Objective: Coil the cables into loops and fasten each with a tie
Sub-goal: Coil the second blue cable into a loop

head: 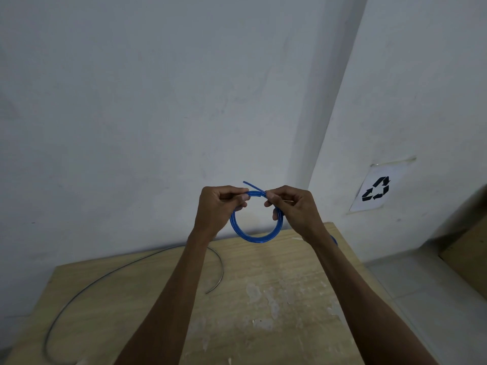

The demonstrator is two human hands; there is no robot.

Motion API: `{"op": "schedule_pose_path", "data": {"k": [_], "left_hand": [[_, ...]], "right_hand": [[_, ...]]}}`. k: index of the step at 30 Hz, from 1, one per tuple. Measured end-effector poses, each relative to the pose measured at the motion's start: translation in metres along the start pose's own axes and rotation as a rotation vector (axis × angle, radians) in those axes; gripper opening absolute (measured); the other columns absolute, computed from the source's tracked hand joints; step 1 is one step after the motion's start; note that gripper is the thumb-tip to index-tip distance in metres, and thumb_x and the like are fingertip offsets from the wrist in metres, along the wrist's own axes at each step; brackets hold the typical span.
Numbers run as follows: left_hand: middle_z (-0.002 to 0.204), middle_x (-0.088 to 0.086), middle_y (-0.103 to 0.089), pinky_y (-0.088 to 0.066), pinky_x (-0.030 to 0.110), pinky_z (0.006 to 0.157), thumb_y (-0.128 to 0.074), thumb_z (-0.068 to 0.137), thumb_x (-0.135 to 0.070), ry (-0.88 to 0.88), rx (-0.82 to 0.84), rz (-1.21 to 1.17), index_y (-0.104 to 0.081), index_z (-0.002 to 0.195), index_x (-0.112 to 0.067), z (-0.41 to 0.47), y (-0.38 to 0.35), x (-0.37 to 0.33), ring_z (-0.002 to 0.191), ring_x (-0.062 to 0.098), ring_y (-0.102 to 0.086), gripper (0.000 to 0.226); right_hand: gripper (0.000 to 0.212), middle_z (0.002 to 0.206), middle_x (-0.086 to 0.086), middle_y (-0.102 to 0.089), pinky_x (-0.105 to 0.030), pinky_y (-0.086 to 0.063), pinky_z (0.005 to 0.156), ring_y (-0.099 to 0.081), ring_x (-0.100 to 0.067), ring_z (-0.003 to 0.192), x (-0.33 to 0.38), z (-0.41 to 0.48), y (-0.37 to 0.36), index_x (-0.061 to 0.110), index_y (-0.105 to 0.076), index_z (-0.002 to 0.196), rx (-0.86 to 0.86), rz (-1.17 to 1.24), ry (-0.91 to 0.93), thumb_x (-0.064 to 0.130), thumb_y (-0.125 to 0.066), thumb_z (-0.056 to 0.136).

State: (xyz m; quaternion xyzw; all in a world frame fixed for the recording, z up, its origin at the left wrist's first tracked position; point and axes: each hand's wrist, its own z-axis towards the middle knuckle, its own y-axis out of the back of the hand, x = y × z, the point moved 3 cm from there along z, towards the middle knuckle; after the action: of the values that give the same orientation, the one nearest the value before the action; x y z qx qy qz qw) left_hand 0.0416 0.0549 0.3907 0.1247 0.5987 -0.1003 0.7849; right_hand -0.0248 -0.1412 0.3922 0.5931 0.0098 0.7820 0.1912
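Pale wall behind, wooden table [276,299] below. Blue cable [254,239] wound into a small loop of several turns, held upright in the air over the table's far edge. Left hand [218,206] curled, pinching the loop's upper left; right hand [292,206] curled, pinching the upper right, with a short free end [251,185] poking up between them. Seemingly coiled but not yet fastened: no tie visible on it. Pale sliver [297,238] on the table by the right wrist, maybe a tie, too small to tell. Grey cable [131,262] sprawled in a wide arc over the table's left side and off the near edge, uncoiled, likely next. Bare top mid-table for setting down; far edge close against the wall, right edge open to the floor.
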Motion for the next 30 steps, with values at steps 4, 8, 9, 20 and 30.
{"op": "schedule_pose_path", "data": {"k": [4, 8, 9, 20, 30], "left_hand": [[0.088, 0.011, -0.08, -0.065, 0.041, 0.083, -0.075, 0.09, -0.005, 0.02, -0.055, -0.02, -0.075, 0.11, -0.003, -0.002, -0.007, -0.001, 0.077, 0.026, -0.078, 0.02], [0.087, 0.013, -0.08, -0.065, 0.034, 0.078, -0.075, 0.09, -0.004, 0.034, -0.065, -0.078, -0.063, 0.133, -0.009, -0.005, -0.016, 0.0, 0.076, 0.023, -0.077, 0.045], [0.089, 0.013, -0.08, -0.065, 0.035, 0.079, -0.075, 0.09, -0.005, 0.014, -0.059, -0.061, -0.064, 0.133, -0.005, -0.006, -0.018, 0.0, 0.076, 0.023, -0.077, 0.044], [0.091, 0.012, -0.08, -0.065, 0.033, 0.076, -0.074, 0.091, -0.005, -0.036, -0.065, -0.072, -0.076, 0.108, 0.001, -0.008, -0.021, 0.003, 0.077, 0.025, -0.078, 0.018], [0.082, 0.006, -0.079, -0.054, 0.021, 0.067, -0.077, 0.088, -0.004, 0.009, -0.102, -0.086, -0.078, 0.096, -0.009, -0.01, -0.019, 0.005, 0.073, 0.017, -0.074, 0.009]], "right_hand": [[0.023, 0.094, -0.002, -0.079, -0.025, -0.055, 0.063, -0.062, -0.018, 0.059, -0.001, 0.001, 0.003, 0.014, -0.074, 0.118, 0.089, 0.043, -0.017, 0.013, -0.058, 0.102], [0.017, 0.092, -0.006, -0.079, -0.026, -0.054, 0.059, -0.06, -0.019, 0.057, 0.001, 0.002, 0.008, 0.007, -0.076, 0.11, 0.074, 0.057, -0.019, 0.011, -0.063, 0.099], [0.016, 0.09, -0.007, -0.079, -0.026, -0.053, 0.058, -0.06, -0.02, 0.056, 0.001, 0.002, 0.009, 0.005, -0.076, 0.107, 0.074, 0.04, -0.004, 0.014, -0.068, 0.097], [0.015, 0.094, -0.014, -0.08, -0.026, -0.059, 0.076, -0.075, -0.023, 0.078, -0.007, 0.002, 0.013, -0.005, -0.073, 0.103, 0.091, 0.188, -0.032, 0.002, -0.073, 0.09], [0.024, 0.094, -0.018, -0.079, -0.033, -0.062, 0.078, -0.078, -0.033, 0.084, -0.005, 0.005, 0.008, -0.004, -0.073, 0.1, 0.129, 0.184, -0.016, 0.011, -0.079, 0.081]]}}
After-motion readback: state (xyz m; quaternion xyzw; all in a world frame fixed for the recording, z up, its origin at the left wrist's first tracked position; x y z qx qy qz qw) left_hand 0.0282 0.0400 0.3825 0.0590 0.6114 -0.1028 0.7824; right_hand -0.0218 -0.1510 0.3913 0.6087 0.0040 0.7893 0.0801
